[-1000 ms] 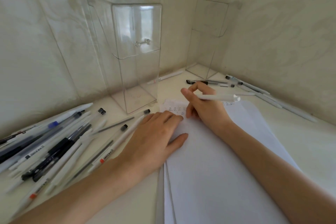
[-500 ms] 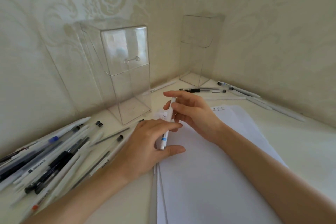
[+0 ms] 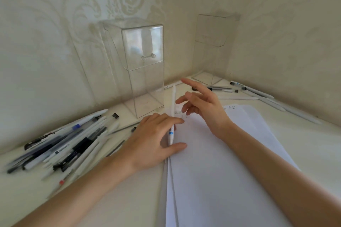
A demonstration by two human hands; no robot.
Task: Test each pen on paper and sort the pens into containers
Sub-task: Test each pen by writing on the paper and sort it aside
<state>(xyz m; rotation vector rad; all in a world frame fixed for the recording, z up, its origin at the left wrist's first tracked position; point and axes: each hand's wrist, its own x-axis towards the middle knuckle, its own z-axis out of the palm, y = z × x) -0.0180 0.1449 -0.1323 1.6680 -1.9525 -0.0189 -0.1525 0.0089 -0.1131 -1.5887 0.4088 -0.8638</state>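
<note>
a: our left hand (image 3: 156, 140) curls its fingers round the white pen (image 3: 173, 101). our right hand (image 3: 204, 105) hangs over the paper (image 3: 212, 162), fingers spread, holding nothing.
b: we judge the pen light, stiff and smooth, so it may slip. we'd grip it mid-barrel.
a: it stands nearly upright over the paper's far left corner, toward the back of the desk (image 3: 129, 199), just before the clear container (image 3: 144, 72).
b: slim, white, with a blue band low down.

Paper stack (image 3: 221, 162) near centre on table (image 3: 129, 199); pen pile (image 3: 60, 147) to its left; container (image 3: 142, 68) behind them; second container (image 3: 212, 48) in the far corner; loose pens (image 3: 258, 96) to its right; upright pen (image 3: 172, 108) at the stack's left edge, seemingly within left hand (image 3: 153, 140).
</note>
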